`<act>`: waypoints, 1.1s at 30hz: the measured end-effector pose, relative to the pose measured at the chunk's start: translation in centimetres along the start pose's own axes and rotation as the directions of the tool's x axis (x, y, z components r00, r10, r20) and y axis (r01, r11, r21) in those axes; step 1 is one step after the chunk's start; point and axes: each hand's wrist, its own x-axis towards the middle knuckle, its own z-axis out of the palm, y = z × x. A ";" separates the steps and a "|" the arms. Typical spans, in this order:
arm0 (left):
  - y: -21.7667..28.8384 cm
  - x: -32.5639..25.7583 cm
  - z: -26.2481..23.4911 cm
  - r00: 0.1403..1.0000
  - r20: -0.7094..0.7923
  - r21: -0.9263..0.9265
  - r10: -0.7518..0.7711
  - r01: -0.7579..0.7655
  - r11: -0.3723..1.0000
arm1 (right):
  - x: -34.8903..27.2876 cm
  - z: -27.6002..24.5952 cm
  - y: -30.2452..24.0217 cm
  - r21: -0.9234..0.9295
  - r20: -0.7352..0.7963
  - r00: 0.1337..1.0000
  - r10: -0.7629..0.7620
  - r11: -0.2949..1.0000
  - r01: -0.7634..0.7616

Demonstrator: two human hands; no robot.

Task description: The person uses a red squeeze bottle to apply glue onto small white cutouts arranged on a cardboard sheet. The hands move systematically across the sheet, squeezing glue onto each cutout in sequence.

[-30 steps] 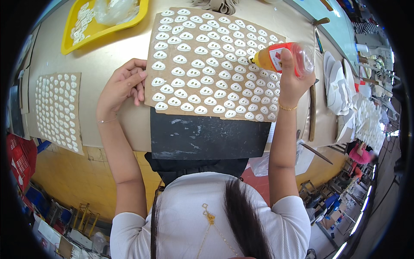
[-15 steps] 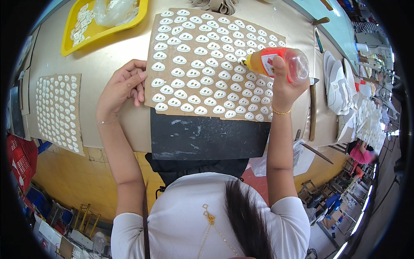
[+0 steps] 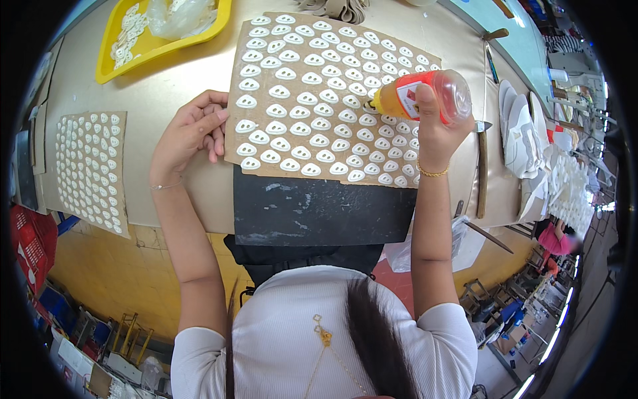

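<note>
Nearest, just beyond the person's white top, a black mat [image 3: 323, 214] lies at the table edge, and the cardboard sheet [image 3: 332, 100] covered in rows of small white oval pieces [image 3: 292, 73] overlaps its far side. Compared with a second ago, the right hand [image 3: 432, 130] has slid inward and slightly toward the body, so the orange glue bottle [image 3: 422, 95] now lies on its side over the sheet's right part, nozzle pointing left at a piece in the middle rows; before, it hovered at the sheet's far right edge. That hand is closed around the bottle's clear rear half, thumb across the label. The left hand [image 3: 193, 130] has hardly shifted: it rests loosely curled, fingers half bent, fingertips pressing the sheet's left edge, holding nothing. Whether the nozzle actually touches a piece cannot be made out, and the hand hides the pieces beneath it. Left of the arm, a second card of white pieces [image 3: 90, 169] hangs over the table's edge. Farther off, the yellow tray [image 3: 106, 66] with a clear bag is cut off by the picture's rim. At the right, white shoe parts [image 3: 522, 130] blur into the bent margin.
</note>
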 end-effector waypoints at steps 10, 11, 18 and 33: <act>0.0 0.0 0.1 1.000 -0.010 0.006 0.005 -0.005 1.000 | 0.5 -1.1 0.2 -0.128 -0.027 0.997 -0.078 0.989 0.074; 0.0 0.0 0.1 1.000 -0.011 0.005 0.003 -0.003 1.000 | 0.3 -1.2 0.1 -0.112 -0.034 0.996 -0.078 0.991 0.074; -0.2 0.1 -0.1 1.000 -0.002 -0.008 0.006 -0.006 1.000 | -1.0 -2.0 0.1 -0.075 -0.050 0.998 -0.027 0.997 0.023; 0.0 0.0 0.1 1.000 -0.002 0.002 0.003 -0.003 1.000 | -1.3 -0.4 -0.4 -0.002 -0.008 0.998 -0.065 0.998 0.065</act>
